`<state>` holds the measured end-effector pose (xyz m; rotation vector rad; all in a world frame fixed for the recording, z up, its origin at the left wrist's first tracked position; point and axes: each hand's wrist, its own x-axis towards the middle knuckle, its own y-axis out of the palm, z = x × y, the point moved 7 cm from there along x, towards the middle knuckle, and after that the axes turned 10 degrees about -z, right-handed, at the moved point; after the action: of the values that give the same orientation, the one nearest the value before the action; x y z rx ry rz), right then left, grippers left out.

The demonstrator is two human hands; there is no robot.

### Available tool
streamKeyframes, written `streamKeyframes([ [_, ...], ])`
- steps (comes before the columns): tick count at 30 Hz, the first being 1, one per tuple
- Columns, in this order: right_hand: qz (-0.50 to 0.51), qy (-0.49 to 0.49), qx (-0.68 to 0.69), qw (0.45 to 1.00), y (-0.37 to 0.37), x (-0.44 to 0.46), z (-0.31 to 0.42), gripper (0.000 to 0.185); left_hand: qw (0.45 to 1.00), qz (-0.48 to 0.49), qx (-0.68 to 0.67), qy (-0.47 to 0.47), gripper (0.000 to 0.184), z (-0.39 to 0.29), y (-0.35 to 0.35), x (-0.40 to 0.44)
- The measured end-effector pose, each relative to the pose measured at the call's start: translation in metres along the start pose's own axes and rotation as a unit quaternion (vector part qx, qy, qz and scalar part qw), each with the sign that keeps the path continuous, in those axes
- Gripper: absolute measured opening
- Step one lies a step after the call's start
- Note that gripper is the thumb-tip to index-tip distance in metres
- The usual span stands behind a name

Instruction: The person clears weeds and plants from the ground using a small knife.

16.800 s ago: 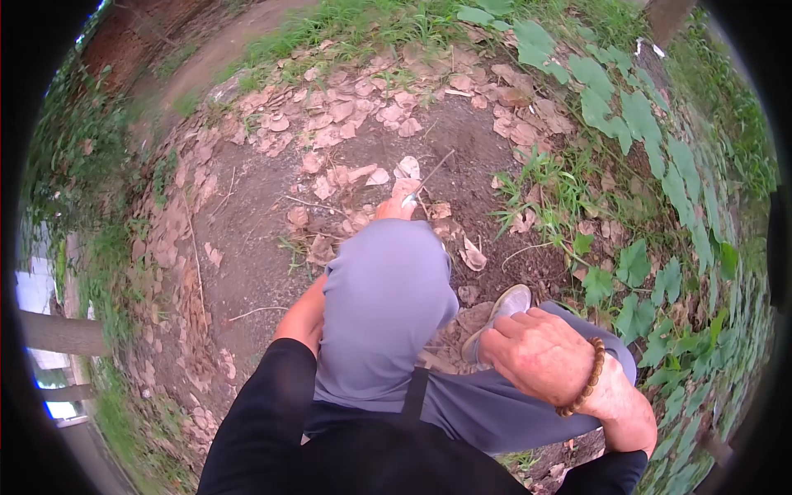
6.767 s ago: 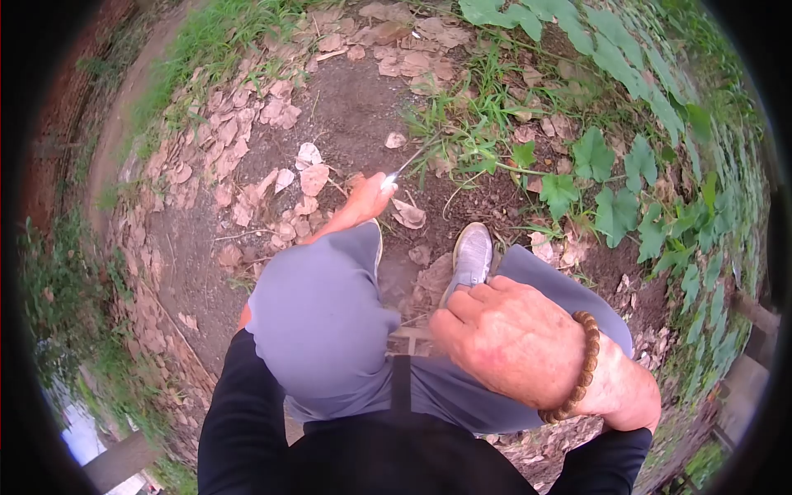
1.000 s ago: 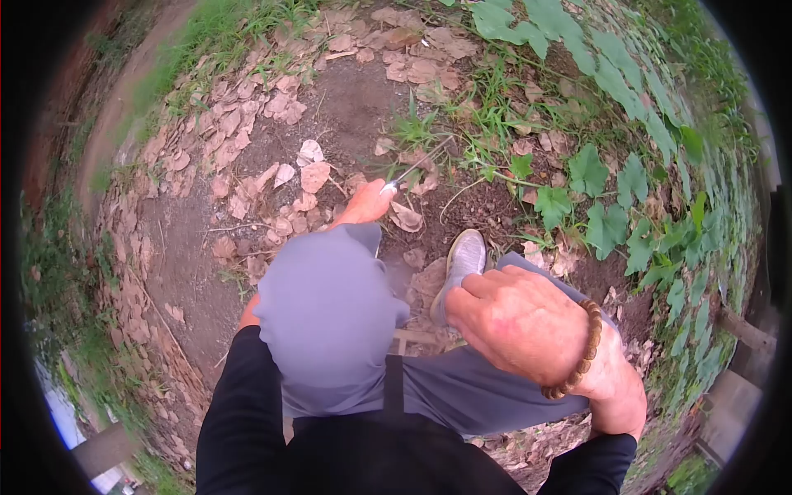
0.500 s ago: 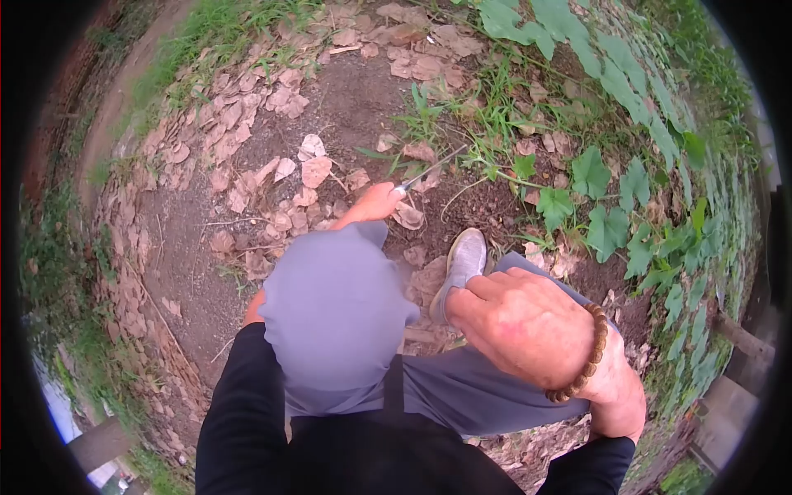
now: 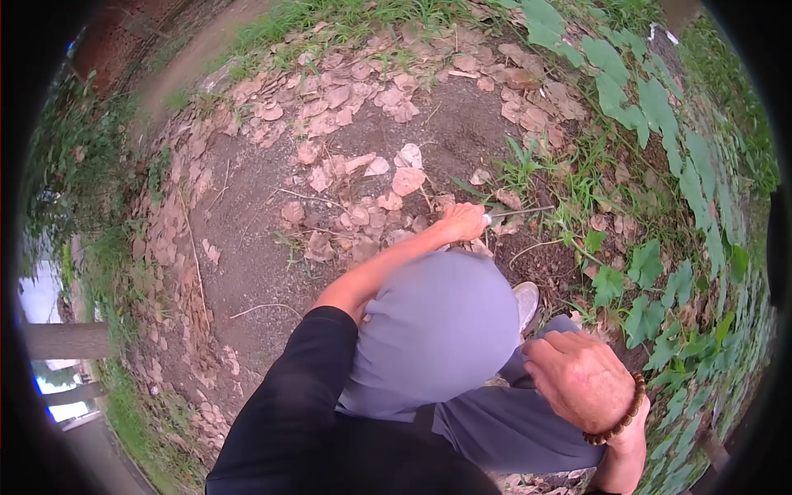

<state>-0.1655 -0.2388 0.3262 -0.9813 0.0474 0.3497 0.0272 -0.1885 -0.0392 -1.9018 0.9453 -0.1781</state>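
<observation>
My left hand (image 5: 464,223) is closed around the handle of a thin-bladed metal tool (image 5: 521,212), low over the soil beyond my left knee. A light collar shows beside the fist, and the narrow blade points right, its tip at the grass and the vine stem (image 5: 582,252). Most of the handle is hidden in the fingers. My right hand (image 5: 582,375), with a beaded bracelet (image 5: 629,418) at the wrist, is curled by my right knee. Its fingertips are turned under, so anything inside it is out of sight.
Dry leaves (image 5: 408,180) lie over bare soil (image 5: 239,239) ahead and to the left. Broad-leaved green vines (image 5: 643,264) spread along the right. My grey-trousered left knee (image 5: 445,322) fills the middle, with a light shoe (image 5: 526,304) beside it. Tree trunks (image 5: 70,340) stand far left.
The view has swung left, so the ground, both hands and my knees sit further right. The blade now appears more level. Both hands keep their closed shape.
</observation>
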Motion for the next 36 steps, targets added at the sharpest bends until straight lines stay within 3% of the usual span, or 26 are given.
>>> streamKeyframes([
  [6, -0.009, 0.014, -0.019, 1.0, 0.002, 0.007, 0.001, 0.008, 0.999, -0.003, -0.045, 0.002, 0.041, -0.002, 0.017, -0.016],
  [9, -0.017, 0.033, -0.025, 0.999, 0.003, 0.007, -0.003, 0.009, 0.998, 0.044, -0.049, -0.02, 0.042, 0.031, 0.021, -0.046],
  [14, -0.01, 0.031, -0.035, 0.999, 0.007, 0.009, -0.002, 0.008, 0.999, -0.014, -0.05, -0.007, 0.044, 0.087, 0.0, -0.096],
  [17, -0.01, 0.023, -0.05, 0.998, 0.006, 0.012, -0.001, 0.008, 0.997, -0.035, -0.065, -0.012, 0.04, 0.072, -0.023, -0.107],
  [19, -0.014, -0.01, -0.025, 1.0, 0.006, 0.014, 0.0, 0.008, 0.995, -0.052, -0.072, 0.048, 0.038, 0.042, -0.037, -0.114],
  [21, 0.0, 0.002, -0.036, 0.999, 0.006, 0.013, -0.002, 0.007, 0.99, -0.067, -0.075, 0.097, 0.037, 0.022, -0.037, -0.107],
  [23, -0.008, -0.006, -0.034, 0.999, 0.006, 0.011, -0.003, 0.006, 0.994, -0.011, -0.084, 0.062, 0.036, 0.007, -0.02, -0.078],
  [29, -0.018, 0.012, -0.032, 0.999, 0.006, 0.004, -0.01, 0.007, 0.999, -0.003, -0.042, 0.027, 0.039, -0.003, 0.005, -0.017],
  [36, -0.037, -0.006, -0.016, 0.999, 0.005, -0.003, -0.011, 0.007, 1.0, -0.001, -0.015, -0.025, 0.043, 0.019, 0.007, -0.023],
])
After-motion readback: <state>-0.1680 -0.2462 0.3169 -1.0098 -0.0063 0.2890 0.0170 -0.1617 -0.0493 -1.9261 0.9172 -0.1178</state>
